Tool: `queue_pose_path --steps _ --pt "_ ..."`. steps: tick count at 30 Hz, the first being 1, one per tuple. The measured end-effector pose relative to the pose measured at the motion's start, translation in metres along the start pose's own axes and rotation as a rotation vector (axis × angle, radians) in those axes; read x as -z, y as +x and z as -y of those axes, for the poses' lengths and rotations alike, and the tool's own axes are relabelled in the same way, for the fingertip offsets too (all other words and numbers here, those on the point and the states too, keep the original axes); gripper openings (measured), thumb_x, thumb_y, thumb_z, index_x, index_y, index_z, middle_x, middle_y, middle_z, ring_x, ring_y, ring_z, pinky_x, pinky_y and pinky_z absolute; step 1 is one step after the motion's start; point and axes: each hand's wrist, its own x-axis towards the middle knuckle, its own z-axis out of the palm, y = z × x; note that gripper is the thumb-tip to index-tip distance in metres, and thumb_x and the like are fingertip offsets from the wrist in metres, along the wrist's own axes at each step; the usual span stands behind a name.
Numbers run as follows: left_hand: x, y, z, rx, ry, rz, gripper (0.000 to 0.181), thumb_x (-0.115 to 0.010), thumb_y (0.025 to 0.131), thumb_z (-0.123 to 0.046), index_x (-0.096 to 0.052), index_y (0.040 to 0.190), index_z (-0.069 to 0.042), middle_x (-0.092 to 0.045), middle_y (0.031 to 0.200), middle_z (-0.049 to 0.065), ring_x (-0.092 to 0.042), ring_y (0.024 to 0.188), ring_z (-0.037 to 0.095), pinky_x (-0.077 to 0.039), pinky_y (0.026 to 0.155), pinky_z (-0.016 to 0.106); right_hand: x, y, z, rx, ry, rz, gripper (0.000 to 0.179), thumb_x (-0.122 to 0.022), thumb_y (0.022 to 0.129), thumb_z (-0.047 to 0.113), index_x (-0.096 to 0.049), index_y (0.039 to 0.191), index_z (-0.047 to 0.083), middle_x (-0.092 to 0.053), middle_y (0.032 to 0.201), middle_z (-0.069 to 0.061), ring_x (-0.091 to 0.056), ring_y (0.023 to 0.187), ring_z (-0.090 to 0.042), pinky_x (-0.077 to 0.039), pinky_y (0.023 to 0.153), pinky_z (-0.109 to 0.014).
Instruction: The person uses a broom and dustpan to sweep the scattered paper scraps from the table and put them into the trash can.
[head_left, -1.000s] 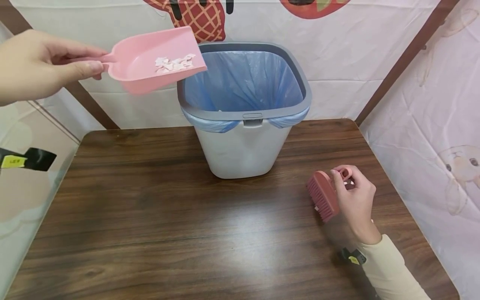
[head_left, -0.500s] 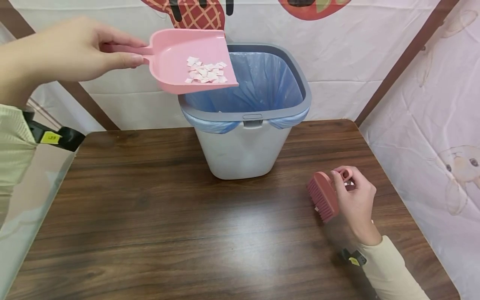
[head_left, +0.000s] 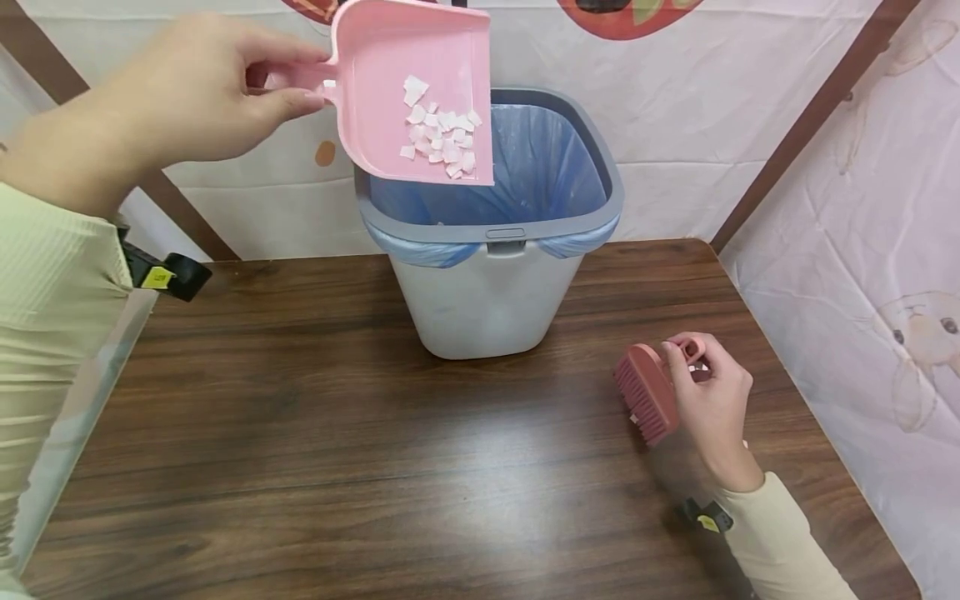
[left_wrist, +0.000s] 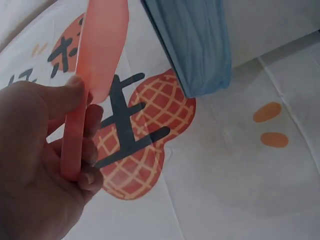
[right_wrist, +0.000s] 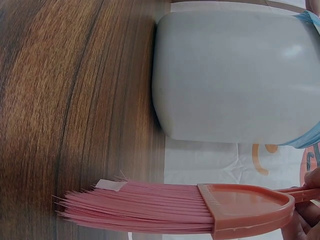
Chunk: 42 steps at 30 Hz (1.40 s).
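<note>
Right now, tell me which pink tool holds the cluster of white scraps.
The dustpan in the left hand: the white scraps lie on it. The other, in the right hand, is a brush with bristles.

You have one pink plastic dustpan (head_left: 382,100), one reddish bristled brush (head_left: 651,383) and one grey plastic bin (head_left: 491,292). You see over a dozen flat white scraps (head_left: 452,152).

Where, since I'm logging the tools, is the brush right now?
In the head view, the brush is on the right, held in the right hand, to the right of the bin and lower in the picture.
</note>
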Motion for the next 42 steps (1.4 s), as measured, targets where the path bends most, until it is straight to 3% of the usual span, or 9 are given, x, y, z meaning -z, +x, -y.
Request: queue_pose_path --steps 5,8,12,15,19,30,38,42 --pt "-0.007 0.001 -0.01 -0.15 0.077 -0.127 0.036 -0.067 0.099 -0.013 -0.064 0.134 -0.005 -0.064 0.104 0.022 -0.05 0.089 0.033 -0.044 0.078 0.04 0.001 0.0 0.0 -0.007 -0.019 0.004 0.009 -0.074 0.092 0.002 -0.068 0.088 -0.003 -0.064 0.078 -0.001 -0.054 0.062 0.002 -0.045 0.054 -0.007" --pt "-0.012 0.003 -0.015 -0.29 0.115 -0.228 0.031 -0.066 0.097 -0.003 -0.067 0.127 -0.002 -0.065 0.113 0.025 -0.053 0.105 0.042 -0.046 0.091 0.055 0.001 -0.002 0.0 -0.022 -0.022 0.006 0.009 -0.075 0.091 0.003 -0.068 0.088 -0.002 -0.064 0.078 -0.001 -0.054 0.064 0.002 -0.045 0.055 -0.007" --pt "-0.018 0.005 -0.022 -0.5 0.204 -0.377 0.023 -0.063 0.097 0.002 -0.07 0.119 0.0 -0.064 0.103 0.026 -0.054 0.104 0.044 -0.045 0.091 0.056 0.001 -0.003 0.0 -0.025 -0.02 0.004 0.011 -0.076 0.091 0.004 -0.068 0.089 -0.003 -0.063 0.078 -0.001 -0.054 0.065 0.001 -0.045 0.056 -0.007" --pt "-0.021 0.006 -0.026 -0.576 0.256 -0.457 0.021 -0.058 0.101 -0.001 -0.071 0.118 -0.001 -0.062 0.098 0.026 -0.053 0.101 0.044 -0.044 0.091 0.056 0.001 -0.002 0.001 -0.02 -0.017 0.006 0.011 -0.076 0.091 0.005 -0.068 0.089 -0.003 -0.064 0.079 -0.001 -0.055 0.065 0.001 -0.045 0.056 -0.006" --pt "-0.024 0.007 -0.028 -0.609 0.255 -0.504 0.021 -0.053 0.104 -0.001 -0.071 0.115 -0.003 -0.063 0.096 0.023 -0.053 0.099 0.042 -0.042 0.094 0.055 0.001 -0.001 0.001 -0.02 -0.018 0.009 0.01 -0.075 0.092 0.003 -0.067 0.088 -0.002 -0.064 0.079 -0.001 -0.055 0.064 0.001 -0.045 0.055 -0.007" --pt "-0.025 0.008 -0.026 -0.62 0.259 -0.52 0.022 -0.051 0.105 -0.001 -0.07 0.116 -0.002 -0.062 0.096 0.026 -0.054 0.1 0.045 -0.042 0.092 0.057 0.001 -0.001 0.0 -0.024 -0.019 0.013 0.01 -0.075 0.092 0.003 -0.067 0.088 -0.002 -0.063 0.079 0.001 -0.056 0.065 0.002 -0.046 0.055 -0.007" --pt "-0.025 0.006 -0.023 -0.624 0.248 -0.518 0.021 -0.052 0.105 -0.003 -0.07 0.115 -0.002 -0.061 0.091 0.023 -0.053 0.091 0.045 -0.042 0.087 0.057 -0.002 -0.001 -0.002 -0.035 -0.007 -0.002 0.006 -0.075 0.09 -0.002 -0.069 0.089 -0.002 -0.066 0.081 -0.008 -0.055 0.066 0.005 -0.045 0.056 -0.006" --pt "-0.026 0.005 -0.021 -0.61 0.237 -0.509 0.02 -0.054 0.104 -0.003 -0.07 0.115 -0.002 -0.061 0.093 0.022 -0.053 0.093 0.045 -0.042 0.086 0.057 -0.001 0.0 -0.001 -0.038 -0.005 0.005 0.007 -0.075 0.09 -0.001 -0.069 0.089 -0.002 -0.066 0.08 -0.007 -0.056 0.065 0.005 -0.046 0.056 -0.007"
